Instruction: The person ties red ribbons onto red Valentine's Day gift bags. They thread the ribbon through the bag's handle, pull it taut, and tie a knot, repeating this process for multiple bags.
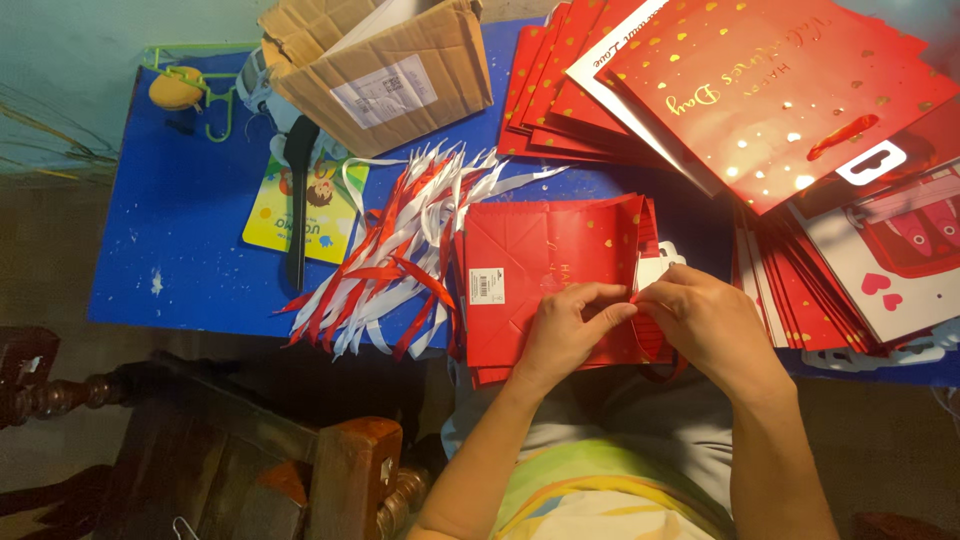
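Flat red gift bag [545, 275] gripped at the near edge of the blue bench [190, 230].

Its right rim is pinched by the left hand [570, 325] and the right hand [705, 320], fingertips closed together on a red ribbon [660, 372]. At nine o'clock, loose red and white ribbons [395, 255] are fanned out; at one o'clock, more red bags [770, 90] are stacked; at eleven o'clock, a cardboard box [385, 70] is seen.

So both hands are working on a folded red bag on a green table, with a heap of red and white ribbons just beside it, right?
Not quite: the table is blue, not green, as the head view shows. The rest holds: the left hand and right hand both work at the folded red bag, and the heap of red and white ribbons lies just beside it.
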